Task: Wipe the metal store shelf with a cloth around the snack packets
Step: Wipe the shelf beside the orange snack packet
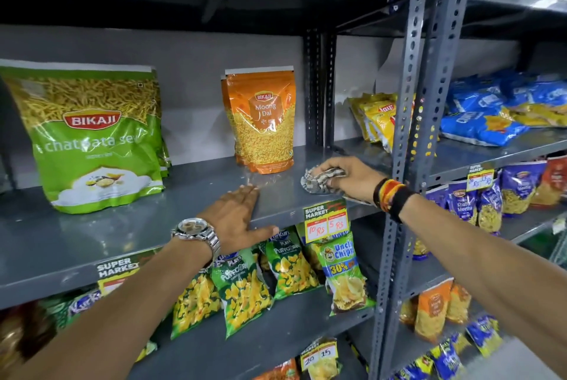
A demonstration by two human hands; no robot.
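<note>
— Where's the cloth [322, 180]?

— Bunched under the right hand [346, 178], on the grey shelf [129, 226], just right of the orange packets [262, 121]. The fingers [329, 164] curl over it, pinching it against the metal.

— And the left hand [237, 220]?

— Flat on the shelf's front edge, palm down, fingers [247, 192] pressed together, thumb hanging over the lip by the price tag [326, 220]. It holds nothing.

— The green packet [95, 140]?

— Upright, well to the left, apart from both hands.

Plain grey wall [196, 72] behind everything, perforated grey steel uprights [408, 121] dividing the racks, and another stocked rack [503, 146] off to the right.
</note>
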